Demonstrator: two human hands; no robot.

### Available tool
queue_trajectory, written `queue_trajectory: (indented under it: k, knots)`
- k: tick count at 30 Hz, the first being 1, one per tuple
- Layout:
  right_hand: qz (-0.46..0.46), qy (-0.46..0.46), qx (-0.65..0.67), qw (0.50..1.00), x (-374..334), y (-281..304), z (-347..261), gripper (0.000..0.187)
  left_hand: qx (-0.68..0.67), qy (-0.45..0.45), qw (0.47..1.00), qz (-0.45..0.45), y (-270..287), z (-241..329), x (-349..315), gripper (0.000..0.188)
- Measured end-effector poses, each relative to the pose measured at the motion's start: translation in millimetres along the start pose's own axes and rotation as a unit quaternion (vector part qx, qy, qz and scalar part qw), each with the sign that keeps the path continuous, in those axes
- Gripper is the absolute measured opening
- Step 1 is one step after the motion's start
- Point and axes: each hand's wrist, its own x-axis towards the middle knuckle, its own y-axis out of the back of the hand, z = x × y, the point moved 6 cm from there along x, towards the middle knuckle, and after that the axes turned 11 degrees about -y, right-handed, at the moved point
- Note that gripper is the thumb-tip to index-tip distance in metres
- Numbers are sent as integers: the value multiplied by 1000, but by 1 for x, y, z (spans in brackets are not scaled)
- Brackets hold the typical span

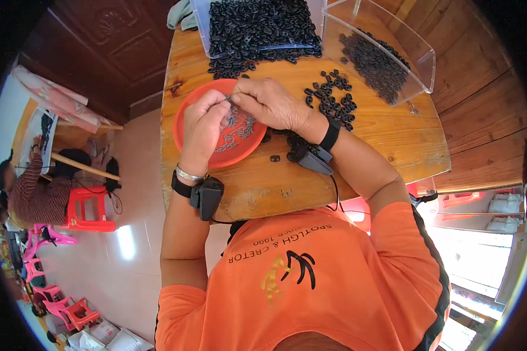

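Over an orange-red bowl (240, 154), my left hand (202, 121) and my right hand (270, 105) meet fingertip to fingertip. Both are closed in a pinch around a tiny dark piece (228, 99), too small and covered to name. Inside the bowl lie many small grey metal pins (235, 133), partly hidden beneath my left hand. Small black oval pieces with holes (334, 106) are scattered on the table to the right of my right hand. More of them lie under my right wrist, and a single black piece (274, 158) sits near the bowl's lower right.
A clear bin (200, 26) heaped with black pieces stands at the far side, some spilled before it. At far right a clear tray (430, 70) holds more. Wooden table (386, 137); another person (38, 187) sits at left by a red stool (91, 207).
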Motion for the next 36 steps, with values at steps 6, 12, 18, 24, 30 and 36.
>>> queue_trajectory:
  k: [6,12,18,24,30,36]
  knots:
    - [-9,-64,119,991,2,-4,12,17,3,20,1000,-21,-5,-5,-2,15]
    - [-20,-86,179,980,3,-3,11,15,-13,-16,1000,3,-8,1,-2,15]
    - [-4,-71,182,981,4,8,7,11,7,-11,1000,15,-6,3,-3,14]
    - [-45,-44,53,997,4,21,1,11,115,-82,990,7,-3,12,-3,12]
    - [-79,-31,-4,996,4,16,-2,14,183,-111,976,-25,-6,19,-2,10]
    - [-58,41,2,997,4,17,-6,14,189,-116,975,-35,-7,18,-2,9]
